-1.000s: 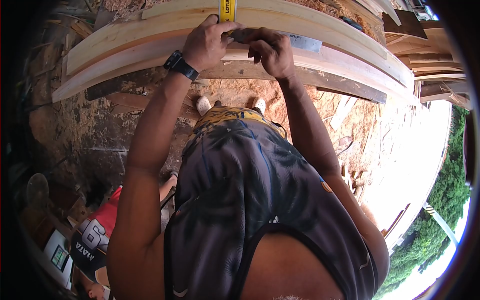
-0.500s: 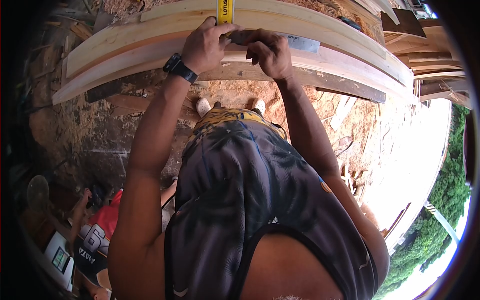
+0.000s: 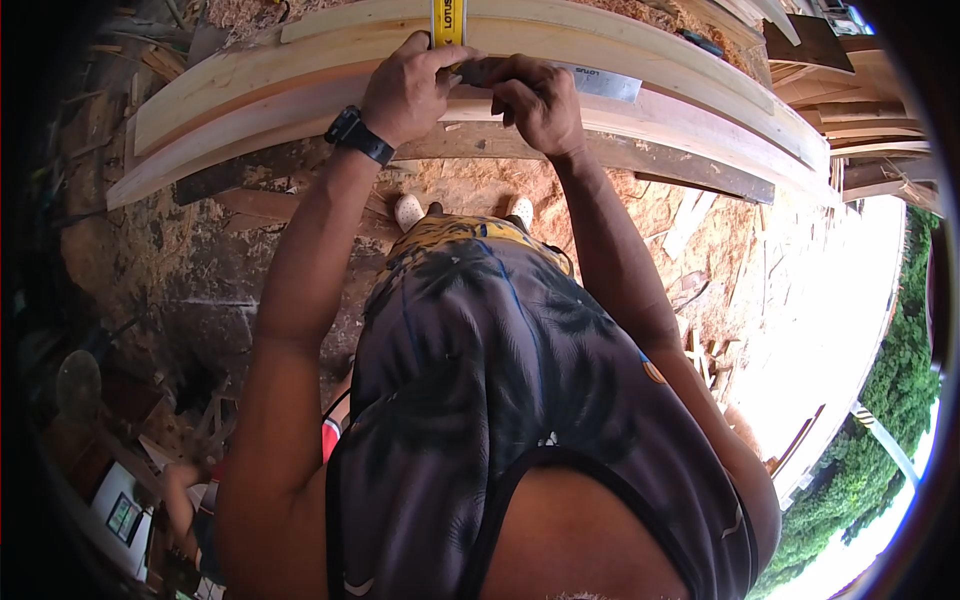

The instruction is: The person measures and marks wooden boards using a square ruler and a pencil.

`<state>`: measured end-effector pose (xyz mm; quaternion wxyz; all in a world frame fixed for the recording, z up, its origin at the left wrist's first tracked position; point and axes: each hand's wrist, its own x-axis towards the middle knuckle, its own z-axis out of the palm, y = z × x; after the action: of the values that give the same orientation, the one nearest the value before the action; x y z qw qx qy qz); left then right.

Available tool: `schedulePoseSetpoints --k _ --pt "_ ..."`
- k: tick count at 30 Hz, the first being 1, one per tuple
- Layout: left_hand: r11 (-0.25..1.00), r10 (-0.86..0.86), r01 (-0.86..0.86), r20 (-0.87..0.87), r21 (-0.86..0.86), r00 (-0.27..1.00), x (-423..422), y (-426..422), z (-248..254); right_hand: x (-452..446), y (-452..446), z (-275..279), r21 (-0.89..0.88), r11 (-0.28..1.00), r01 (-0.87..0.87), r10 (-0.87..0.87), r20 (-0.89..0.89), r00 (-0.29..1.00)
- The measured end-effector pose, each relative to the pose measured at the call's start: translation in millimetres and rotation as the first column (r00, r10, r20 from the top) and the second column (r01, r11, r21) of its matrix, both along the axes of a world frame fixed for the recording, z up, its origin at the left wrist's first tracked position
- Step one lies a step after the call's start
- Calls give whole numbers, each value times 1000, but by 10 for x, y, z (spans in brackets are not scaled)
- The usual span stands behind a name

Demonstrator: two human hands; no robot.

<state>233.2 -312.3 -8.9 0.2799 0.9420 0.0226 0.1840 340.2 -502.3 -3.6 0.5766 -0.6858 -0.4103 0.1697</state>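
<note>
My left hand (image 3: 408, 88), with a black watch on the wrist, is closed around the lower end of a yellow tool handle (image 3: 449, 22) marked LOTUS. A metal blade (image 3: 605, 83) extends to the right from beside that handle. The fingers of my right hand (image 3: 540, 102) are curled on the blade. Both hands are over long pale timber pieces (image 3: 240, 102) that lie side by side across the top of the view. The exact contact under the fingers is hidden.
Below the timber is a dark, worn beam (image 3: 700, 170). Sawdust and wood scraps (image 3: 690, 220) cover the ground around my feet. Stacked boards (image 3: 870, 120) stand at the upper right. Another person's arm (image 3: 180, 500) shows at the lower left, near a white panel (image 3: 122, 515).
My hands and the tool have barely moved. The other person at the lower left has shifted, and most of their red and black top is now hidden behind my left arm.
</note>
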Motion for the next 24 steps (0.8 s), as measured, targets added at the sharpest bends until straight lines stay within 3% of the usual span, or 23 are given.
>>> schedulePoseSetpoints --k 14,24 --pt "999 1 1 33 -48 999 -15 -39 26 -5 10 -22 13 1000 6 -6 22 1000" --pt "1000 -15 16 75 -20 997 -10 4 -39 -12 34 -20 61 998 8 -18 169 985"
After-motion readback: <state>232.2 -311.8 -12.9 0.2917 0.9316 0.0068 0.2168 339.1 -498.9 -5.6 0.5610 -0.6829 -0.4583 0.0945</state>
